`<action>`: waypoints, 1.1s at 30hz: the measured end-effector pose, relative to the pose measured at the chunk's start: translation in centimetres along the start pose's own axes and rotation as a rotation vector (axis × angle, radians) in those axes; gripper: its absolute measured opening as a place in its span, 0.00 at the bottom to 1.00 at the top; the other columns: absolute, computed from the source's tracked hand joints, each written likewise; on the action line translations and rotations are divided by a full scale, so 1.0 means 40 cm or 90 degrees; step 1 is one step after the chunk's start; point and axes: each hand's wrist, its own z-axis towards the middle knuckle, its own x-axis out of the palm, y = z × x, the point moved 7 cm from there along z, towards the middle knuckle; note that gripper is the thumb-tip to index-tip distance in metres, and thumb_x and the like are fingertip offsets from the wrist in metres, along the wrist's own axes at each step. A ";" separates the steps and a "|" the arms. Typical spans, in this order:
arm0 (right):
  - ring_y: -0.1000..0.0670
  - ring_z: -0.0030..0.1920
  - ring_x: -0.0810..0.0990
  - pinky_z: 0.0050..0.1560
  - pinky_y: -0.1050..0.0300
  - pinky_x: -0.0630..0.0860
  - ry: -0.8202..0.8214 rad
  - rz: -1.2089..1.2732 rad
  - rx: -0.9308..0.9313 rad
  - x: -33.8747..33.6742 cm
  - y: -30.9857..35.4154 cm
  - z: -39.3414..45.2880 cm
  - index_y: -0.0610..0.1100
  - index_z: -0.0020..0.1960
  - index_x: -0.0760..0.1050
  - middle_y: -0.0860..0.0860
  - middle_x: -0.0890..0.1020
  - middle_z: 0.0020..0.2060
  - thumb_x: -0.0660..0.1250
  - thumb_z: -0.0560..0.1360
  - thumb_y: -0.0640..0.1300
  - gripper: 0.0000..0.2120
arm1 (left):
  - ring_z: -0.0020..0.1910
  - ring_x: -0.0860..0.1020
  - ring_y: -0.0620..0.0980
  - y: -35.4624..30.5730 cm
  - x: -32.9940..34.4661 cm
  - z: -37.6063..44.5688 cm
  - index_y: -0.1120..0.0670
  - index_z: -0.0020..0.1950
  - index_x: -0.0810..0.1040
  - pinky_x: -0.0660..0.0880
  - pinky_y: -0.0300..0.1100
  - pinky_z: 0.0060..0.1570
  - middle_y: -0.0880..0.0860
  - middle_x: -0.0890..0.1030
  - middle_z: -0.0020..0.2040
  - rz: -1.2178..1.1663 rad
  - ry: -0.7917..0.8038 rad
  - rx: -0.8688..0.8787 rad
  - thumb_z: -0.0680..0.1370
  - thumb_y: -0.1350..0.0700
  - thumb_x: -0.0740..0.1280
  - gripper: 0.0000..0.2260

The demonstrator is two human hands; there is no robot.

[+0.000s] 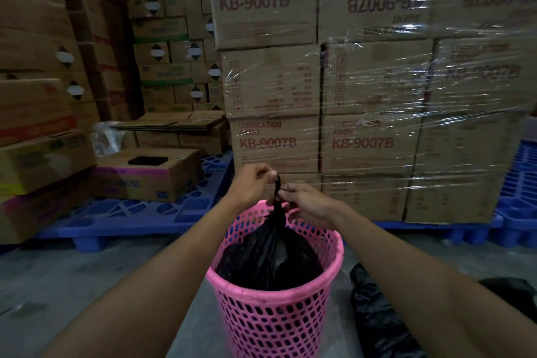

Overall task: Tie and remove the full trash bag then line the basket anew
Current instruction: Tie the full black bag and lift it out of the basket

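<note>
A pink perforated plastic basket (273, 314) stands on the grey floor in front of me. Inside it sits a full black trash bag (270, 256), its top gathered into a thin twisted neck that rises above the rim. My left hand (252, 183) pinches the upper end of that neck. Just below and to the right, my right hand (308, 203) grips the neck with its fingers closed around it. Both forearms reach over the basket.
Another crumpled black plastic bag (377, 317) lies on the floor right of the basket. Shrink-wrapped cardboard cartons (369, 81) are stacked on blue pallets (139, 212) directly behind. More cartons rise at the left. Bare concrete floor (72, 279) lies to the near left.
</note>
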 end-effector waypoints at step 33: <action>0.42 0.56 0.76 0.56 0.47 0.69 -0.044 -0.843 -0.095 0.071 -0.097 -0.179 0.45 0.56 0.69 0.44 0.79 0.55 0.58 0.75 0.62 0.22 | 0.53 0.80 0.56 0.117 0.136 0.002 0.47 0.47 0.82 0.77 0.50 0.60 0.54 0.83 0.50 -0.338 -0.168 -0.303 0.80 0.53 0.64 0.07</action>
